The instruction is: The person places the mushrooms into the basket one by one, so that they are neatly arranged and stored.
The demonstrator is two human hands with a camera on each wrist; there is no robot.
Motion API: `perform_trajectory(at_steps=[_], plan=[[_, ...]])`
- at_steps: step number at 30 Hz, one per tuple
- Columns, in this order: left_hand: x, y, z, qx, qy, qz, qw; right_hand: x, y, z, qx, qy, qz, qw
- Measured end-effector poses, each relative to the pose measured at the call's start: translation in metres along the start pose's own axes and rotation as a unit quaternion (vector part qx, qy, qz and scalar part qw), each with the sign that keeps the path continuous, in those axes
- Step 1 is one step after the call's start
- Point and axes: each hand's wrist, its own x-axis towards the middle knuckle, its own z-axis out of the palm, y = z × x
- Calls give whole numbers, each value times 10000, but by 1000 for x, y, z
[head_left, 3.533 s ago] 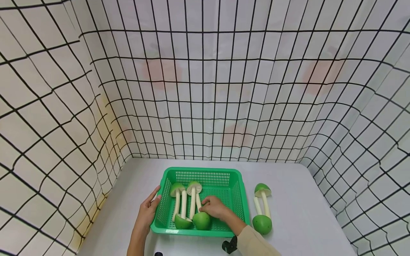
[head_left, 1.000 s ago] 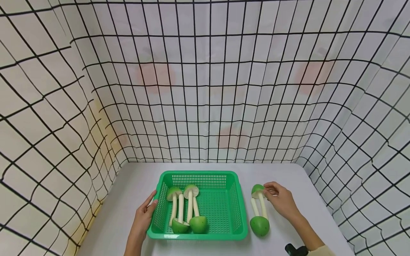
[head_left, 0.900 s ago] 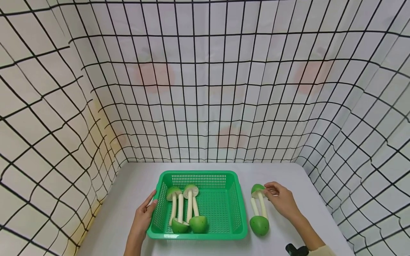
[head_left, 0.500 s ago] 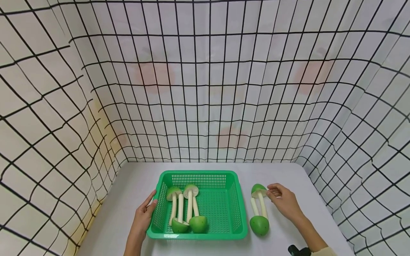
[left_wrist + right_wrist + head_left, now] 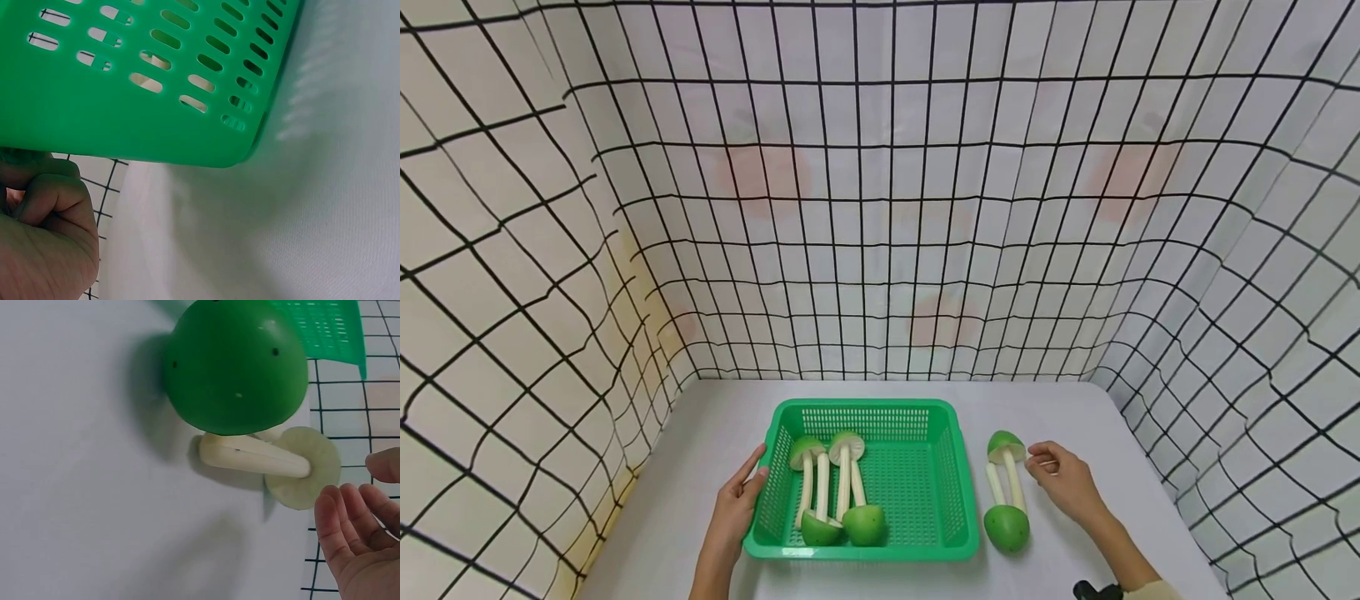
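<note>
My left hand (image 5: 734, 508) grips the left rim of a green plastic basket (image 5: 865, 552); in the left wrist view its fingers (image 5: 53, 200) are bent at the rim. Several model mushrooms (image 5: 846, 483) with green caps and white stems lie in the basket's left half, caps facing alternate ways. To the right of the basket, two more lie on the table: a far-capped mushroom (image 5: 1005, 443) and a near-capped mushroom (image 5: 1007, 528). My right hand (image 5: 1067, 483) hovers just right of the far cap, apart from it, fingers loosely bent and holding nothing.
The basket stands on a white-covered table (image 5: 715, 408). Black grid netting (image 5: 887, 208) over pale sheets rises behind it and on both sides. A small black device (image 5: 1096, 590) sits at my right wrist.
My right hand was in the basket at a mushroom, then moved right to touch the far cap outside. Now it has drawn back slightly from that cap. My left hand keeps its hold.
</note>
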Motion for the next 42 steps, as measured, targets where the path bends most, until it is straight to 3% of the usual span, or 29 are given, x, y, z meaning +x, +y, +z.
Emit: perform_trajectory(at_steps=[18,42], plan=[[2,0,0,-23,26,-9,10000,0,17,27,59,-384,679,9969],[1,2,1,34,33,-56,10000,1,23,40,86,-765,537,9956]])
